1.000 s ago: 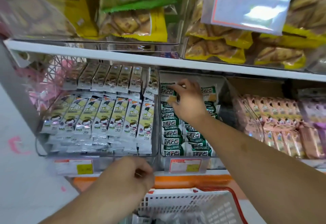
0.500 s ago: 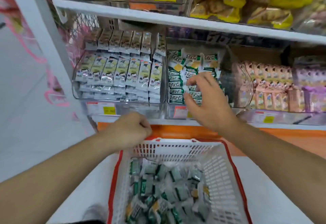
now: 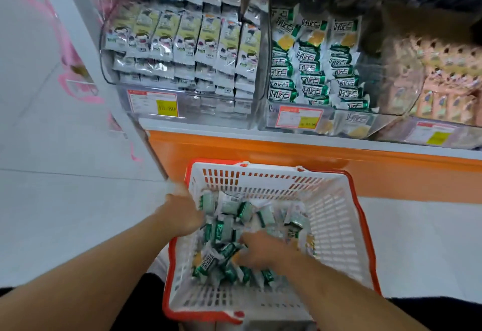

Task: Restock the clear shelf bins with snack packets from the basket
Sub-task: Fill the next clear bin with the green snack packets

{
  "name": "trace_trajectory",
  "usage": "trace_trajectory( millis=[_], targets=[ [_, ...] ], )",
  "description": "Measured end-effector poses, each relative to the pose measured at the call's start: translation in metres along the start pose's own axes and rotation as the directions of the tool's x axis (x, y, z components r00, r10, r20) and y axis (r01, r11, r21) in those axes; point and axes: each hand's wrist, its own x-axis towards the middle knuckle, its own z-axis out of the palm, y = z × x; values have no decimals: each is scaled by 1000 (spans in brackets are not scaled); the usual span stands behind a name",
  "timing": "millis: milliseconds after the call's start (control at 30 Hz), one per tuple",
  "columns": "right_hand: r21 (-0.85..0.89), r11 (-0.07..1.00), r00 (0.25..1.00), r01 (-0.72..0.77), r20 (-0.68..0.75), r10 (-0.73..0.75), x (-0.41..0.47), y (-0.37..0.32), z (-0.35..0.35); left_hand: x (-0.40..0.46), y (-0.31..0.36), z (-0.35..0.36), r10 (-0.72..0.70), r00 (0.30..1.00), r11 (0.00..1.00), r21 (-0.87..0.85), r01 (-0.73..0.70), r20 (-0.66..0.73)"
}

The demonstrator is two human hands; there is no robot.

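Basket [image 3: 336, 226] is seen on the floor below the shelf, part-filled with green snack packets [image 3: 224, 229]. Right hand [image 3: 263, 251] is pressed into the pile, grip hidden by blur. Left hand [image 3: 182, 217] is placed at the basket's left rim, grip unclear. Green-packet bin [image 3: 313, 67] is stocked above.

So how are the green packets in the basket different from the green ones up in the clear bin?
The green packets in the basket lie jumbled, pointing every way; the green packets in the clear bin sit overlapped in three tidy columns. The basket ones are down on the floor, and the bin ones are up on the shelf. Both look like the same green-and-white snack.
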Motion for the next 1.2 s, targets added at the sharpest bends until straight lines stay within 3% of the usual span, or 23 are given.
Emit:
trace_trajectory(
  millis=[133,233,400,533,633,700,733,800,867,1033,1200],
  targets=[
    [-80,995,992,-53,-116,43,26,3,55,15,-2,5,-40,999,999,-16,40,21],
    [7,999,985,-45,-169,46,27,5,52,17,-3,4,-62,997,997,-45,65,54],
    [92,994,987,53,-154,-39,-6,6,-11,5,0,-6,-21,996,995,-96,30,88],
    [-38,979,947,201,-246,-204,-63,-2,-76,-31,15,-41,-11,984,1000,-10,13,177],
    [-131,950,892,284,-328,-312,-113,-8,-121,-69,35,-79,103,990,992,67,-109,96],
    [-190,929,835,317,-408,-368,-152,-12,-149,-83,48,-99,211,967,977,-35,-208,139],
    [-205,920,797,334,-459,-392,-172,-13,-161,-90,55,-105,277,948,947,-213,-241,159],
    [-199,900,706,388,-564,-429,-208,-17,-181,-108,71,-115,437,886,780,-557,-286,157],
    [-153,868,608,472,-657,-446,-236,-21,-195,-129,89,-123,552,833,587,-720,-369,24],
    [-130,827,496,546,-746,-445,-267,-22,-212,-146,115,-139,576,772,340,-780,-525,-269],
    [-16,845,354,534,-904,-241,-252,-16,-219,-144,132,-138,560,730,157,-814,-559,-393]
  ],
)
